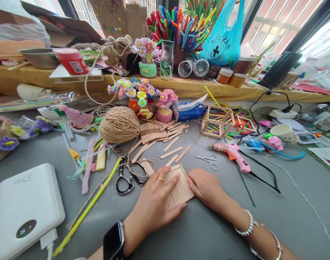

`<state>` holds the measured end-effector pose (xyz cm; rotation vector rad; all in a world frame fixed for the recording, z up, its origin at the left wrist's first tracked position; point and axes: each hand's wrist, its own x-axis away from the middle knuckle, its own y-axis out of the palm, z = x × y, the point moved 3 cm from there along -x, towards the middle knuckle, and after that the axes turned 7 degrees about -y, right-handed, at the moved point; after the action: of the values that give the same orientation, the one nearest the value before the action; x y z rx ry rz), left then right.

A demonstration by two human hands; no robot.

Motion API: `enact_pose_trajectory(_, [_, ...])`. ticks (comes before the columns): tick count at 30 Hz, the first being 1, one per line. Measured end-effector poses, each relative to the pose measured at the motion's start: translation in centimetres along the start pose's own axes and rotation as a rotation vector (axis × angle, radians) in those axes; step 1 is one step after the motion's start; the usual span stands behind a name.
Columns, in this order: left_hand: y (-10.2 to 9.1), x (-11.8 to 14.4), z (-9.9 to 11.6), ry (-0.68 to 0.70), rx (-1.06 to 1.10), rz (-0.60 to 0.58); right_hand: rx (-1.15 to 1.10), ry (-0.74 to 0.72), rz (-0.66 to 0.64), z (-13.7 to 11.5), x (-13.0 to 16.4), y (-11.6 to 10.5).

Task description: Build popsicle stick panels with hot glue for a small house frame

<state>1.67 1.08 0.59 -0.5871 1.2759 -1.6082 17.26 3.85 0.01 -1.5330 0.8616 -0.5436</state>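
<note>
Both hands are pressing flat on the stick panel (178, 186) lying on the grey desk (208, 231): the left hand (156, 202) is spreading its fingers over it, and the right hand (205, 187) is bracing the right edge. It is looking light, thin and stiff but likely fragile at the joins, so gripping by the outer edges seems safest.

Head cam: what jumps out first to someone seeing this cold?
Both hands press flat on a panel of craft sticks at the near centre of the grey table, the left hand with a gold ring, the right hand at the panel's right edge. Behind it sits a big ball of twine, with loose sticks scattered between. On the back ledge, a bright bunch of pipe cleaners stands beside a blue plastic bag.
</note>
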Motion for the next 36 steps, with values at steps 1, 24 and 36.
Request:
enact_pose_trajectory(1, [0.0,0.0,0.0,0.000,0.002,0.001,-0.002,0.003,-0.001,0.0,0.0,0.0])
enact_pose_trajectory(24, [-0.1,-0.1,0.1,0.002,0.027,0.012,-0.025,0.036,-0.027,0.0,0.0,0.1])
enact_pose_trajectory(36, [-1.5,-0.2,0.0,-0.028,0.145,0.071,-0.489,0.123,0.010,0.5,0.7,-1.5])
